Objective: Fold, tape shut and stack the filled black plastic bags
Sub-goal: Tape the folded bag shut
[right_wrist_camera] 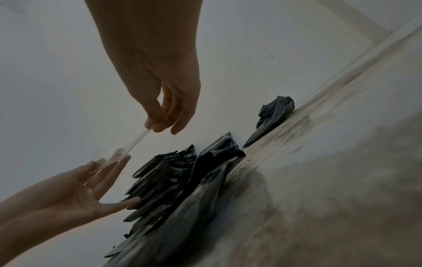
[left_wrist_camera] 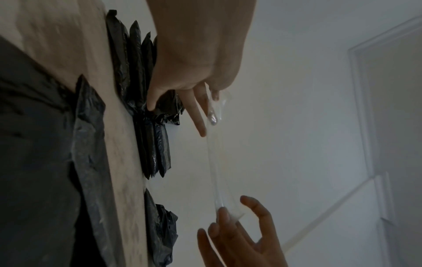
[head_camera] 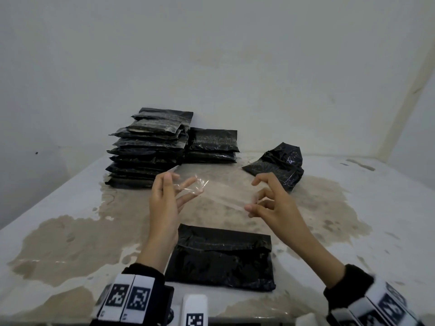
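A strip of clear tape [head_camera: 219, 196] is stretched in the air between the two hands. The right hand [head_camera: 270, 203] pinches its end between thumb and a curled finger, the other fingers arched; the left hand [head_camera: 164, 198] has its end stuck on spread, nearly straight fingertips, and whether the thumb pinches it I cannot tell. The strip hangs just above and at 12 o'clock from the folded bag [head_camera: 221, 257], which lies flat on the stained table [head_camera: 70, 243] with its flap turned over. This looks like the taping step: the next move calls for lowering the strip level across the flap's edge and pressing it down without letting it twist or stick to itself. At 11 o'clock stands the tall stack [head_camera: 146, 154], a shorter stack [head_camera: 211, 144] just beside it, and at 1 o'clock a crumpled bag [head_camera: 280, 165] not yet folded. The tape's edges are faint and hard to trace; no tape roll is in view.
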